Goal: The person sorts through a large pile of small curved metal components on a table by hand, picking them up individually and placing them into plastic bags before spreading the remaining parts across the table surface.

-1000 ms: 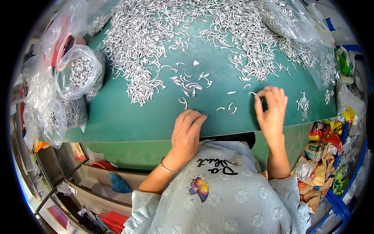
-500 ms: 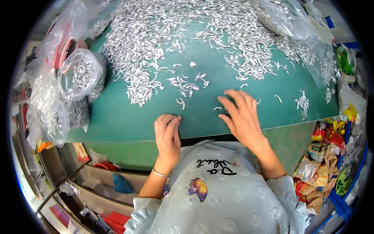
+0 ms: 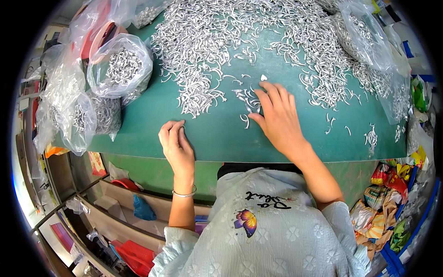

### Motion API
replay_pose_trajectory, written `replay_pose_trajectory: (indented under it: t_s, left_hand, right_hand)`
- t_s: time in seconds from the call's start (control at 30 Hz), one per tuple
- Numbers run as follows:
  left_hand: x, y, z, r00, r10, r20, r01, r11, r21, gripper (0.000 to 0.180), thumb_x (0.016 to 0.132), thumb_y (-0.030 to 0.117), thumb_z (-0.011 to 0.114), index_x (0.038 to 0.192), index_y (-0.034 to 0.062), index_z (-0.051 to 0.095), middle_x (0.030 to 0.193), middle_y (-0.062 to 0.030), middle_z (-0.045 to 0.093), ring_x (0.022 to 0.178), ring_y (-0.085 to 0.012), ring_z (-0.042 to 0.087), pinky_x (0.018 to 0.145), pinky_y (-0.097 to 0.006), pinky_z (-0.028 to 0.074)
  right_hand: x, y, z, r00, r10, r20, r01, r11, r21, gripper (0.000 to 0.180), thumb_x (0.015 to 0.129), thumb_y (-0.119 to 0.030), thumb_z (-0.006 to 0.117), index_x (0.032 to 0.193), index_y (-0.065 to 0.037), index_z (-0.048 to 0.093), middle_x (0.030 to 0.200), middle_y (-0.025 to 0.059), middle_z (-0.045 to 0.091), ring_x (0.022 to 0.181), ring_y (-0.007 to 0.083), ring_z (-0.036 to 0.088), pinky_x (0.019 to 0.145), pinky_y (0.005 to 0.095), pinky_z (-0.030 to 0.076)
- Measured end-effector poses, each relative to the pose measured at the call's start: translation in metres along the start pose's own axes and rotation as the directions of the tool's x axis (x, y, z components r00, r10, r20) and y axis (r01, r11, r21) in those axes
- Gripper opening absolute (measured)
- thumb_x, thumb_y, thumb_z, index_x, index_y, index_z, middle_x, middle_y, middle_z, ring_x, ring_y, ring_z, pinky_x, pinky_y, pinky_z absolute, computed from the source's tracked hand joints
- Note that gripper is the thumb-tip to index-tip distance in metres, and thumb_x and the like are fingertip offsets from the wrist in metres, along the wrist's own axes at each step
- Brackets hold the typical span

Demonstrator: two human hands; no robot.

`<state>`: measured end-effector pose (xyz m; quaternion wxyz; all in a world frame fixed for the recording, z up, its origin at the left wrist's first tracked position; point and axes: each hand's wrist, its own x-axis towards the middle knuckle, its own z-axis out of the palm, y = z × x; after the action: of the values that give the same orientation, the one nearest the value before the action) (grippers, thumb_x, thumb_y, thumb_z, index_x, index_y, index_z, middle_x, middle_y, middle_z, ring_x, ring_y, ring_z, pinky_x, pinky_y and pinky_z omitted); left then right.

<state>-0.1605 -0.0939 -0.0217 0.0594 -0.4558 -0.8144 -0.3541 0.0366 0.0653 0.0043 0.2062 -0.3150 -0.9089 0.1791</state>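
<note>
The right hand (image 3: pixel 277 117) lies flat at the centre of the frame, fingers spread and pressed down on a small scatter of silver metal pieces (image 3: pixel 247 99) on the green counter (image 3: pixel 217 138); it grips nothing. One curved piece (image 3: pixel 245 121) sits just beside its thumb. The left hand (image 3: pixel 176 147) rests lower and to the left, near the counter's front edge, its fingers held together and curled down with the tips on the green surface; whether a piece is pinched under them cannot be told. A thin bracelet (image 3: pixel 184 194) circles that wrist.

Above both hands, a large heap of the same silver pieces (image 3: pixel 240 41) covers the upper middle of the frame and trails down toward the right hand. A few loose pieces (image 3: pixel 371 137) lie on the counter at the right. In the upper left stand clear plastic bags (image 3: pixel 121 67) filled with such pieces, and another clear bag (image 3: pixel 364 37) lies in the upper right. Colourful wrappers (image 3: pixel 387 203) are piled at the lower right, below the counter edge.
</note>
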Motion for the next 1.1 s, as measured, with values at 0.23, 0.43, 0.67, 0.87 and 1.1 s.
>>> replay_pose_trajectory:
  t_s: [0.23,0.43,0.67,0.87,1.1]
  left_hand:
    - [0.008,-0.010,-0.005,1.000,-0.029,0.007,0.029,1.000,0.003,0.019,0.088,-0.006,0.058,0.105,0.0002,0.065,0.110,-0.0169,0.058,0.100,-0.0325,0.059,0.086,-0.039,0.048]
    - [0.005,0.029,-0.007,0.993,0.086,0.078,-0.076,0.988,-0.133,0.025,0.085,-0.006,0.061,0.108,0.0021,0.065,0.114,-0.0143,0.058,0.106,-0.0327,0.056,0.089,-0.041,0.046]
    - [-0.004,0.083,0.018,0.852,0.309,0.422,-0.221,0.944,-0.244,0.033,0.078,-0.001,0.065,0.111,0.0009,0.064,0.112,-0.0116,0.058,0.102,-0.0296,0.056,0.084,-0.040,0.042]
    - [-0.010,0.070,0.020,0.909,0.257,0.329,-0.152,0.938,-0.311,0.024,0.078,-0.005,0.068,0.100,0.0021,0.067,0.109,-0.0100,0.059,0.091,-0.0278,0.055,0.080,-0.037,0.043]
    - [-0.018,0.085,0.015,0.885,0.200,0.421,-0.107,0.966,-0.234,0.042,0.078,0.015,0.077,0.116,0.0019,0.063,0.108,-0.0112,0.056,0.097,-0.0283,0.053,0.083,-0.039,0.040]
  right_hand:
    - [-0.033,0.026,-0.015,0.994,-0.104,-0.035,0.105,0.994,0.008,0.022,0.075,-0.001,0.067,0.096,-0.006,0.064,0.107,0.0077,0.060,0.105,0.0261,0.056,0.087,0.0398,0.040]
    - [-0.030,0.019,-0.041,0.988,0.113,-0.105,-0.123,0.989,-0.087,0.023,0.077,-0.005,0.072,0.098,-0.006,0.063,0.105,0.0077,0.058,0.100,0.0265,0.053,0.084,0.0389,0.038]
    - [-0.048,0.003,-0.035,0.998,0.015,0.068,-0.005,0.990,-0.141,0.028,0.072,-0.011,0.072,0.098,-0.006,0.063,0.104,0.0062,0.057,0.096,0.0265,0.051,0.083,0.0412,0.037]
    - [-0.060,-0.021,-0.008,0.972,-0.214,0.093,0.196,0.965,0.174,0.024,0.076,-0.008,0.060,0.099,-0.003,0.063,0.108,0.0106,0.059,0.098,0.0255,0.055,0.081,0.0381,0.042]
    - [-0.069,0.013,-0.032,0.951,0.209,-0.228,-0.226,0.973,-0.054,0.025,0.077,-0.010,0.075,0.100,-0.004,0.064,0.100,0.0112,0.059,0.088,0.0295,0.053,0.074,0.0395,0.039]
